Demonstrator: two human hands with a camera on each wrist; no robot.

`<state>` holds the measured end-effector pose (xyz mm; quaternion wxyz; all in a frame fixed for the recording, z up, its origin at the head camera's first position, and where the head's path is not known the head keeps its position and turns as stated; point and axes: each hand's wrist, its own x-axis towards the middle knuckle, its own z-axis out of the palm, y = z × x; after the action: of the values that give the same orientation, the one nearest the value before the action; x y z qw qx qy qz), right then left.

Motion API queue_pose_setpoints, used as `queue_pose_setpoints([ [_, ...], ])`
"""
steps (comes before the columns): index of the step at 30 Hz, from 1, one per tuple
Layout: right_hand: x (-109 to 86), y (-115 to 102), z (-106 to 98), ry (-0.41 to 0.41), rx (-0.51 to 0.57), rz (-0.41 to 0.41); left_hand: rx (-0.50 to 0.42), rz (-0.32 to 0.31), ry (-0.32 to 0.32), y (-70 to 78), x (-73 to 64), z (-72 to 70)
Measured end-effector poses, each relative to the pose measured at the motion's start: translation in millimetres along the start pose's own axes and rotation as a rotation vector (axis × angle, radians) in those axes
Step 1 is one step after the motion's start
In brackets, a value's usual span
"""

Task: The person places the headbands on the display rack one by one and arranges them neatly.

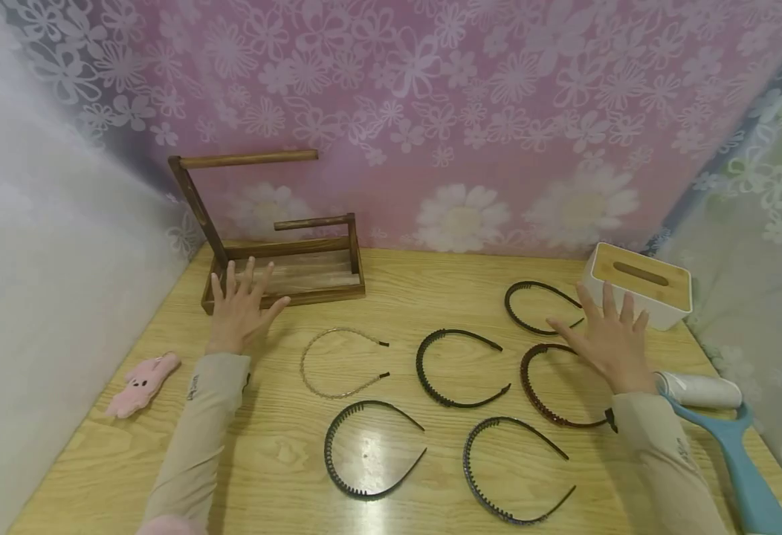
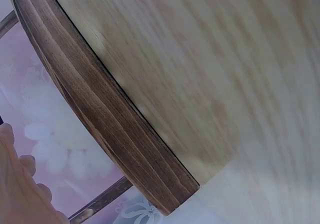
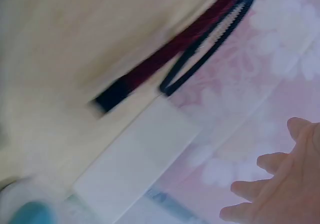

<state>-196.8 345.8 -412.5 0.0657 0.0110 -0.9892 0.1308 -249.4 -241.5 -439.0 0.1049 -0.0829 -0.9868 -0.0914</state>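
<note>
My left hand (image 1: 238,316) is spread with straight fingers in front of a brown wooden rack (image 1: 284,299), holding nothing. In the left wrist view, the rack's dark front board (image 2: 107,109) crosses the picture beside the fingers. My right hand (image 1: 610,342) is also spread and holds nothing; it partly covers a dark red headband (image 1: 531,390) and lies near a black headband (image 1: 510,305). Between the hands lie a thin beaded headband (image 1: 304,364), a black headband (image 1: 424,371), a toothed black one (image 1: 331,453) and a dark glittery one (image 1: 474,475).
A white tissue box with a wooden lid (image 1: 679,293) stands at the back right. A lint roller with a blue handle (image 1: 742,453) lies by the right forearm. On the left is a pink plush toy (image 1: 140,386). Flowered cloth (image 1: 431,134) hangs behind the table (image 1: 264,475).
</note>
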Motion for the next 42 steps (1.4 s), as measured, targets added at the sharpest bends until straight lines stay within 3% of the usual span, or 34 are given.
queue_pose_setpoints([
  [7,35.2,-46.4,0.0,-0.037,0.052,-0.059,-0.074,-0.053,-0.03,-2.1,1.2,0.0],
  [11,59.5,-76.3,8.8,-0.055,0.028,-0.105,-0.137,-0.148,-0.015,-7.1,1.4,-1.5],
  [16,88.9,-121.7,27.0,-0.108,0.059,-0.176,-0.217,-0.281,0.069,-19.3,1.9,-7.6],
  [21,111.7,-172.7,46.5,-0.191,0.134,-0.233,-0.411,-0.383,0.104,-31.5,2.6,-10.6],
  [24,119.9,-201.2,63.9,-0.23,0.233,-0.263,-0.528,-0.45,0.081,-36.0,3.3,-9.8],
  [27,124.0,-225.1,83.6,-0.275,0.399,-0.274,-0.584,-0.497,0.048,-38.5,5.1,-7.1],
  [34,123.1,-253.5,114.5,-0.434,0.76,-0.171,-0.681,-0.563,0.01,-36.1,4.3,-0.8],
  [38,122.0,-261.8,120.3,-0.552,0.852,-0.162,-0.707,-0.594,0.006,-43.6,1.8,6.2],
  [42,121.6,-267.9,120.9,-0.576,0.843,-0.172,-0.719,-0.618,0.023,-45.3,-0.1,7.2],
])
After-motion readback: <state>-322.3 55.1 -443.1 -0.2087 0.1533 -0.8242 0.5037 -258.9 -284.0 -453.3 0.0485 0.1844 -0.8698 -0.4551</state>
